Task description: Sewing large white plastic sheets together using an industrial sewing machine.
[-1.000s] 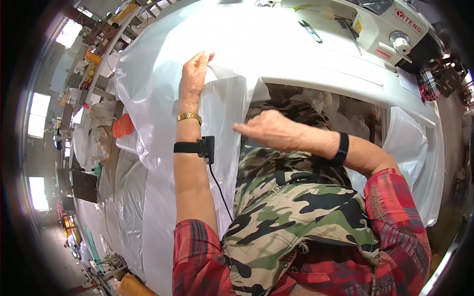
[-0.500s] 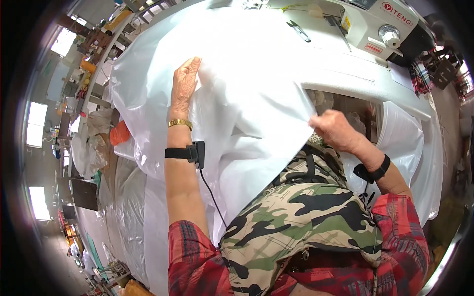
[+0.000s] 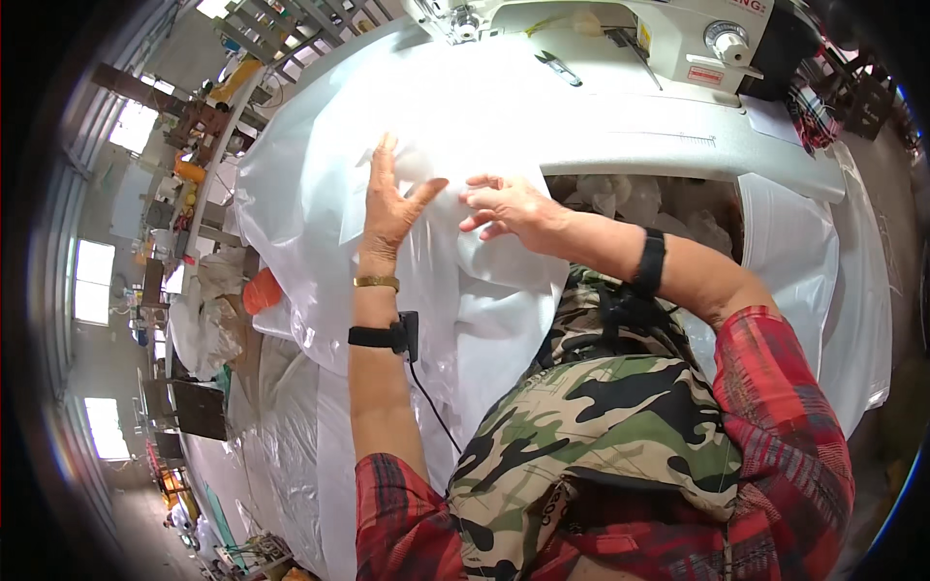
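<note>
A large, glossy white sheet [image 3: 504, 315] spreads over the sewing table and hangs down toward my lap in soft folds. My left hand [image 3: 391, 208] rests against it at the middle, thumb stretched out to the right and fingers pointing away from me. Facing it, my right hand [image 3: 509, 207] hovers over or lightly touches the sheet with its fingers apart. A small gap separates the two hands, and neither grips anything that I can see. Glare washes out the sheet's far part.
At the far right stands a white sewing machine [image 3: 668, 39], its needle area [image 3: 466, 24] at the back middle. Thread snips [image 3: 559, 69] lie on the white tabletop [image 3: 630, 121]. More white sheeting [image 3: 790, 252] hangs at the right, beside an opening holding crumpled plastic [image 3: 620, 194].
My right hand has let go of the sheet's right edge and moved left, close to my left hand. My left hand's fingers have spread. The sheet's right edge has dropped inward.
</note>
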A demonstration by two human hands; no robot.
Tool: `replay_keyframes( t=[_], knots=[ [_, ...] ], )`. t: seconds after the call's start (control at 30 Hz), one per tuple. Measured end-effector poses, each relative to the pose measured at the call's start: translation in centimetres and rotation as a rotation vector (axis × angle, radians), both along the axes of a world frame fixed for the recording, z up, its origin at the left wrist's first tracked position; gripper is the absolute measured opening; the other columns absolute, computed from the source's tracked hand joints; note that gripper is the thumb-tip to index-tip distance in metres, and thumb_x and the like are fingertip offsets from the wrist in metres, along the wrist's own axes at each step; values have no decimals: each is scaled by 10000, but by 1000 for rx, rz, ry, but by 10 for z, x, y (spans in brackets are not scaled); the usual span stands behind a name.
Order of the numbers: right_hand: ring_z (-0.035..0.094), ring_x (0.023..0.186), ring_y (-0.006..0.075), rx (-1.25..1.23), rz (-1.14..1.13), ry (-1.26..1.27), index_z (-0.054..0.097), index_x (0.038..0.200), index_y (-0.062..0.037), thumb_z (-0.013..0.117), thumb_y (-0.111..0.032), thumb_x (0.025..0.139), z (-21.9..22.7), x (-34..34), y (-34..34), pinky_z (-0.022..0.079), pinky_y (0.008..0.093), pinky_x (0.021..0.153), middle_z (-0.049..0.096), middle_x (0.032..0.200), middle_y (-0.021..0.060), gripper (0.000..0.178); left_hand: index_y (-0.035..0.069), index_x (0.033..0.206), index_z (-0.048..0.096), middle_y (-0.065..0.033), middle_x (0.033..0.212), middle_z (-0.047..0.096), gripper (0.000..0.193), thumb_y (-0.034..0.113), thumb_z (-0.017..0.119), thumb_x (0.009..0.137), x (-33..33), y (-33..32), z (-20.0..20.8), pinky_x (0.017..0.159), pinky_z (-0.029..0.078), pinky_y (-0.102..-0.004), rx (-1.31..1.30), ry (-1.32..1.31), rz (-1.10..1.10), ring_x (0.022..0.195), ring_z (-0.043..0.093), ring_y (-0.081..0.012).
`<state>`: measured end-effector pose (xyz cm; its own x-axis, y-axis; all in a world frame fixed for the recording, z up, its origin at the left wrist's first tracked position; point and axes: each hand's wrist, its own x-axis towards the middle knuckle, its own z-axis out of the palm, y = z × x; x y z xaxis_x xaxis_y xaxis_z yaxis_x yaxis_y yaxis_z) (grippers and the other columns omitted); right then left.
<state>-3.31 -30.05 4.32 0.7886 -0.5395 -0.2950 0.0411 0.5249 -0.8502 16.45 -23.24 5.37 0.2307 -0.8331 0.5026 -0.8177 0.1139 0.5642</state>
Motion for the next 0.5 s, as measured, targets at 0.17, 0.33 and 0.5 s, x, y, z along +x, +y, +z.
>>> replay_keyframes(
  t=[0.17, 0.33, 0.5],
  knots=[
    [531, 606, 48, 89, 11, -139, 594, 829, -132, 650, -194, 863, -31, 21, -3, 461, 238, 564, 550, 708, -43, 90, 2, 1421, 369, -223, 1406, 426, 819, 282, 775, 767, -16, 0, 2, 1081, 337, -482, -67, -582, 135, 1294, 423, -352],
    [569, 698, 79, 68, -8, -188, 605, 873, -108, 658, -242, 890, -25, -11, 2, 500, 297, 731, 570, 737, -40, 145, 42, 1451, 323, -223, 1456, 363, 838, 155, 763, 746, -53, -2, 10, 1085, 294, -518, -48, -727, 196, 1305, 384, -387],
    [588, 727, 104, 99, 21, -427, 592, 933, -79, 626, -233, 927, -18, -25, 11, 522, 327, 775, 594, 778, -20, 158, 43, 1404, 322, -216, 1317, 402, 812, 77, 759, 720, -60, -9, 2, 1004, 319, -526, -391, -727, 338, 1196, 411, -390]
  ],
)
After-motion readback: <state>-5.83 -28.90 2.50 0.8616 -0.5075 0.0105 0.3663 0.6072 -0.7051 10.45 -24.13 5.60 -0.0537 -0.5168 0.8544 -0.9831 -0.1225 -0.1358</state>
